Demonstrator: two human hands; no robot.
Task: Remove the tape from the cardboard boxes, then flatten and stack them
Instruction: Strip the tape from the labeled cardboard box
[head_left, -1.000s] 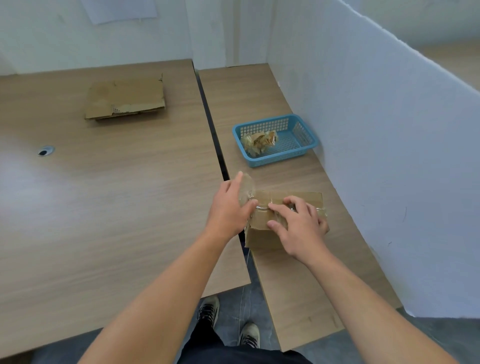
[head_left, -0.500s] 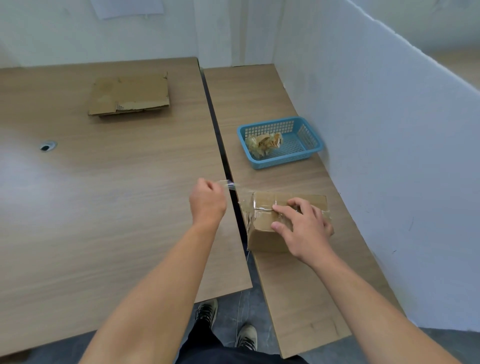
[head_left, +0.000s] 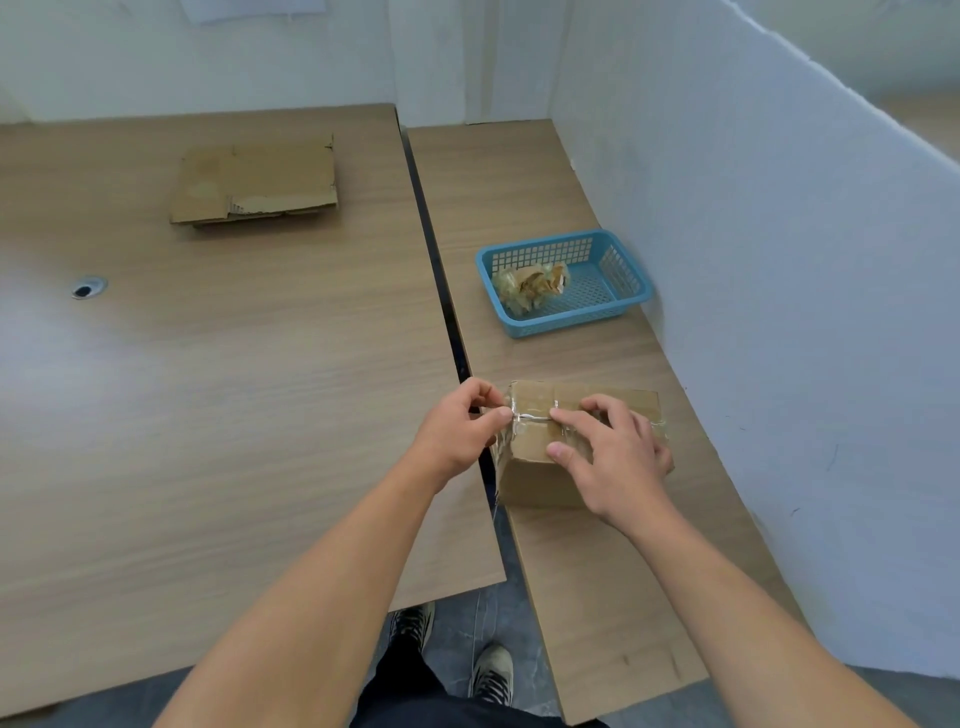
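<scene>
Tape (head_left: 530, 415) runs lengthwise along the box (head_left: 535, 483) top; my left hand (head_left: 457, 436) pinches its left end, right hand (head_left: 618, 467) presses the box, fingers spread.

The left arm (head_left: 311, 597) and the right arm (head_left: 727, 597) are extended forward, bare. The left hand (head_left: 460, 431) is closed, with tape (head_left: 532, 415) pinched between thumb and forefinger. The right hand (head_left: 613, 457) is spread and pressed on the box (head_left: 540, 483).

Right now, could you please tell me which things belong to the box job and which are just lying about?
Job: cardboard box, tape strip pinched by left hand, right hand on box, flattened cardboard stack, blue basket with wadded tape.
Lying about: table grommet, paper on wall.
</scene>
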